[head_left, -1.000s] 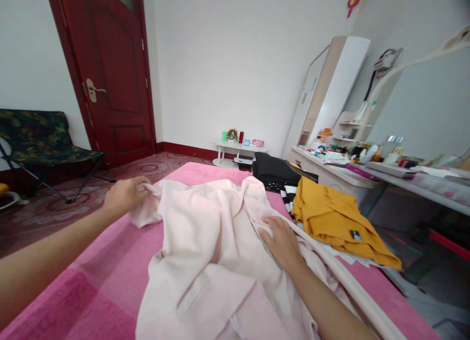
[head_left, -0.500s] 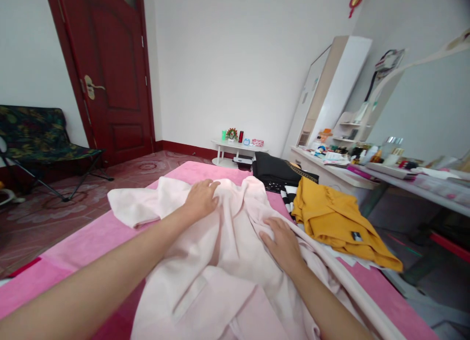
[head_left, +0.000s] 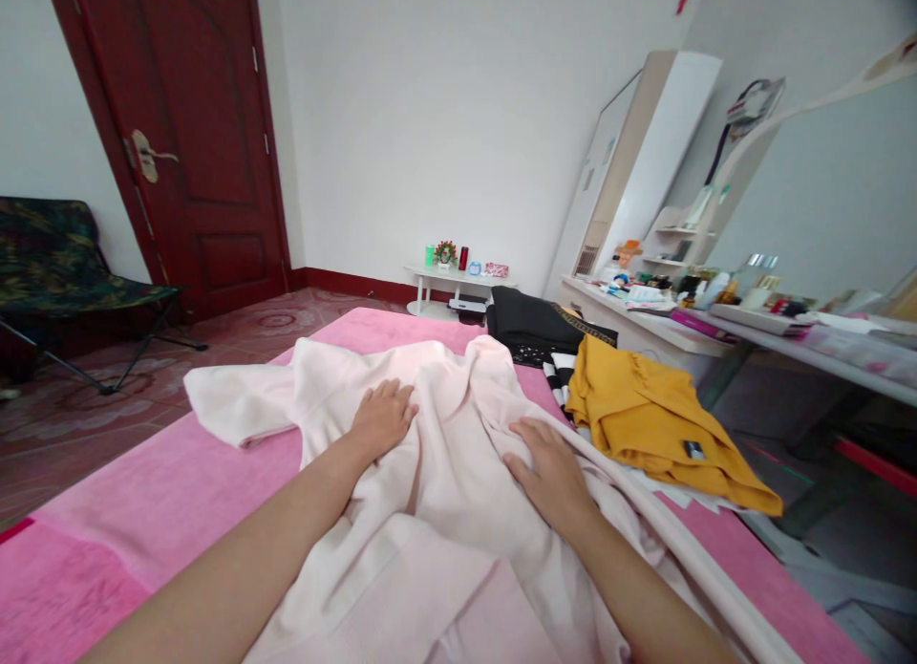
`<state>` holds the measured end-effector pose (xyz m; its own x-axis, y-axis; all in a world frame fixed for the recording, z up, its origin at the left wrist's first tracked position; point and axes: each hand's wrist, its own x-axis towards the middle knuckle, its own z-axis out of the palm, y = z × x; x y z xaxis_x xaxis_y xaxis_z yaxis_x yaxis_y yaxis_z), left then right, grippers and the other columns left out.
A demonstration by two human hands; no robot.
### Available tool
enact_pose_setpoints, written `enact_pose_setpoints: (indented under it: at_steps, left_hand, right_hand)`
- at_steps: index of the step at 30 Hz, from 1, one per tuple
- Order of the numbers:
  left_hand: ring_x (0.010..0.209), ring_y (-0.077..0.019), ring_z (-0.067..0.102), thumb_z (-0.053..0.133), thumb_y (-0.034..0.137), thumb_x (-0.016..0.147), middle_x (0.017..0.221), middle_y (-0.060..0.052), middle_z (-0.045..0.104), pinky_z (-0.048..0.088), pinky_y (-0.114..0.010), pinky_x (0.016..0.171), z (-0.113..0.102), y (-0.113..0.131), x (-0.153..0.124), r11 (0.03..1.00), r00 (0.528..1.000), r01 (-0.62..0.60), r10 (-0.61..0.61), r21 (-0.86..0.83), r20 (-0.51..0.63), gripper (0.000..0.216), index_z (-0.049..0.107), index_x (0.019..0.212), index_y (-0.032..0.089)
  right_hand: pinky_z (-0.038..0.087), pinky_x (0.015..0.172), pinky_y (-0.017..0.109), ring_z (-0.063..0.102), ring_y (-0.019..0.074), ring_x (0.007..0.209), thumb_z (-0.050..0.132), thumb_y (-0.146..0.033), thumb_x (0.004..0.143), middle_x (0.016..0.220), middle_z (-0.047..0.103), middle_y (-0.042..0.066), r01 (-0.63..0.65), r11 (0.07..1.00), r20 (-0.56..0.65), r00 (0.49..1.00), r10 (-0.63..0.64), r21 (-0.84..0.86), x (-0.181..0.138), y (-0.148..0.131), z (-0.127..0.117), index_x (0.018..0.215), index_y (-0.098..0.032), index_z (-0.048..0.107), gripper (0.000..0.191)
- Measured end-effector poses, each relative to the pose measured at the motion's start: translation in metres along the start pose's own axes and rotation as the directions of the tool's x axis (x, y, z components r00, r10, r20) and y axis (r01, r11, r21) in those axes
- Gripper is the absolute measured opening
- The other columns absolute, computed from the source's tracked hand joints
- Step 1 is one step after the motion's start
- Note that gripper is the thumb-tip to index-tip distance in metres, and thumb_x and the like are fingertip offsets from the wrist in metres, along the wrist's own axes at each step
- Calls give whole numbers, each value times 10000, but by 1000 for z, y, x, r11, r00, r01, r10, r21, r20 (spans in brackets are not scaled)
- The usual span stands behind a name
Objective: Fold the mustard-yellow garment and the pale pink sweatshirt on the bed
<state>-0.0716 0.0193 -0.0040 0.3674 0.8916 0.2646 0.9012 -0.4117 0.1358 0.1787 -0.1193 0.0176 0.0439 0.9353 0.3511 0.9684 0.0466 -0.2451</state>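
A pale pink garment [head_left: 458, 473] lies spread and wrinkled over the pink bed cover [head_left: 129, 492], one sleeve stretched out to the left. On its upper left part rests my left hand [head_left: 385, 420], palm down, fingers laid out flat. My right hand [head_left: 548, 468] lies on the garment's right side with fingers extended and thumb apart. Neither hand grips the fabric. Folds run down the cloth between the two hands, and its near end passes out of view at the bottom.
Right of the garment lie a folded mustard-yellow garment [head_left: 655, 416] and a black folded garment [head_left: 544, 320]. A dressing table [head_left: 645, 325] crowded with bottles stands along the right. Beyond the bed is a small white table [head_left: 458, 276]; a camouflage folding chair [head_left: 78, 272] stands left.
My left hand has moved down and slightly left over the garment, its fingers now flatter. The cloth's upper left looks smoother. My right hand has stayed almost in place. The view has shifted slightly.
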Motion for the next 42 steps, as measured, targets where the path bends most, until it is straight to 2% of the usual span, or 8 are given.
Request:
enact_pose_setpoints:
  at_steps: [17, 42]
  left_hand:
    - [1286, -249, 383, 353, 386, 919, 1390, -111, 437, 295, -401, 1067, 4, -6, 1, 998, 999, -38, 38, -52, -11, 455, 475, 1314, 196]
    - [1297, -258, 374, 338, 385, 923, 1400, -136, 428, 291, -410, 1076, 10, -11, 3, 997, 997, -72, 72, -37, -18, 481, 480, 1324, 160]
  right_hand:
    - [321, 1046, 373, 424, 239, 1223, 496, -295, 841, 1322, 497, 81, 10, 1000, 12, 1000, -10, -1, -1, -1, -4, 1240, -186, 554, 418]
    - [313, 1061, 379, 413, 246, 1240, 504, -301, 843, 1328, 494, 83, 21, 1000, 5, 1000, -21, 1, -3, 0, -4, 1252, -191, 553, 426]
